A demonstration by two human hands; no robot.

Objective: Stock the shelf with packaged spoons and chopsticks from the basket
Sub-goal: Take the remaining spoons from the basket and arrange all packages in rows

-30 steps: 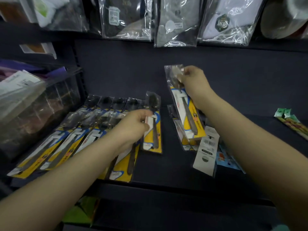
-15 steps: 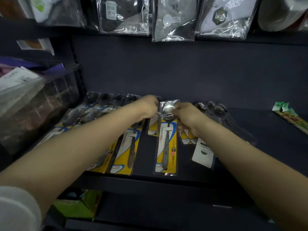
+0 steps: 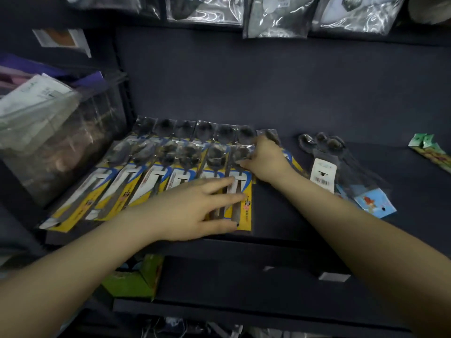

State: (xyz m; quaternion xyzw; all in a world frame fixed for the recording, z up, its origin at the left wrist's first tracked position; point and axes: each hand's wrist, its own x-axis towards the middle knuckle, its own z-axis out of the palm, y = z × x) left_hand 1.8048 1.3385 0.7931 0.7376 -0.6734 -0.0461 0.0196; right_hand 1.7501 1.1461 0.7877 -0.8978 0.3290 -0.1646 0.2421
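On a dark store shelf [image 3: 280,98], a person's left hand [image 3: 195,211] lies flat, fingers spread, on the newest yellow-carded spoon pack [image 3: 240,201] at the row's right end, while the right hand [image 3: 264,162] pinches its top edge. Squaring it flush beside its neighbour, bowl ends aligned, looks the aim. A clear bin [image 3: 56,132] at left holds bagged goods; no basket is visible.

The left hand [image 3: 192,211] covers the near ends of two spoon packets [image 3: 240,191]; the right hand [image 3: 267,162] hides another's middle. Hanging bags [image 3: 275,18] are cut off at the top edge.
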